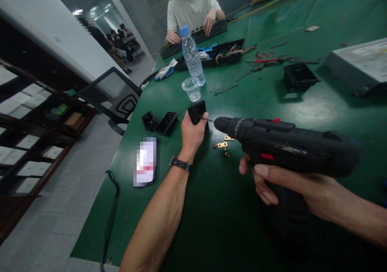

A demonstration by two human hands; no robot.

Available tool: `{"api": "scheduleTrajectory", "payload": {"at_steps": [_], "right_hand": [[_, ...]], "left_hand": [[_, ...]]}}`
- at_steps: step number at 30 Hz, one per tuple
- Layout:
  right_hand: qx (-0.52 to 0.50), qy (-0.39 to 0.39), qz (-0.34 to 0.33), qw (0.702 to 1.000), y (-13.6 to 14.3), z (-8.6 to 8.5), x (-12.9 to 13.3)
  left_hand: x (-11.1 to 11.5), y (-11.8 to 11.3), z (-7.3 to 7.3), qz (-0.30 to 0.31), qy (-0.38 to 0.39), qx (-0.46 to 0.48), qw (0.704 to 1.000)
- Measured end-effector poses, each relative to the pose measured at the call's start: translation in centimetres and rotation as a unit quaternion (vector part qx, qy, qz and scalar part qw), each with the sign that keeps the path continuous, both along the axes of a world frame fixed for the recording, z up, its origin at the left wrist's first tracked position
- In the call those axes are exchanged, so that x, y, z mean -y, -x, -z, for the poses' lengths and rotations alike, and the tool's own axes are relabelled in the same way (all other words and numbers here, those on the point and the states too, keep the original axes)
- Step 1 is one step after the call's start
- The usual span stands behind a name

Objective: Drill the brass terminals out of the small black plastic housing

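Holding a black box (198,108), the left hand (192,134) faces the drill (284,143) gripped in the right hand (298,180). The bit (208,120) points at the box; contact unconfirmed. Work appears underway, not complete: brass pieces (222,145) lie loose between the hands, and two black cases (167,124) sit left of the left hand.

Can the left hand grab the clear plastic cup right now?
Probably not right away: the left hand is busy holding a black part. The cup looks close, just beyond that part, so a freed hand could likely reach it.
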State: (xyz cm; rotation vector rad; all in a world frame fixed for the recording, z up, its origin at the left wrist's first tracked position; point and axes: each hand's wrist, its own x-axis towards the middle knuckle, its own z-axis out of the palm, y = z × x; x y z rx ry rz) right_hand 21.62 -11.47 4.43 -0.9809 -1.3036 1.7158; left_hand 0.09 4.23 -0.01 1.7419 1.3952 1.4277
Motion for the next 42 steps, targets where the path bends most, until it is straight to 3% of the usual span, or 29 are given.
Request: {"api": "scheduleTrajectory", "payload": {"at_steps": [11,20,30,42], "right_hand": [[-0.124,0.058,0.026,0.990,0.3,0.8,-0.5],[-0.130,0.061,0.022,0.989,0.2,0.5,-0.4],[-0.213,0.140,0.032,0.966,0.2,0.2,-0.9],[-0.224,0.157,0.038,0.961,0.0,-0.2,-1.1]], "left_hand": [[-0.2,0.0,0.2,-0.004,0.000,0.008,1.000],[-0.1,-0.1,0.0,-0.006,-0.002,0.013,1.000],[-0.2,0.0,0.0,-0.004,-0.004,0.015,1.000],[-0.6,0.6,0.0,0.018,0.062,0.148,0.987]]}}
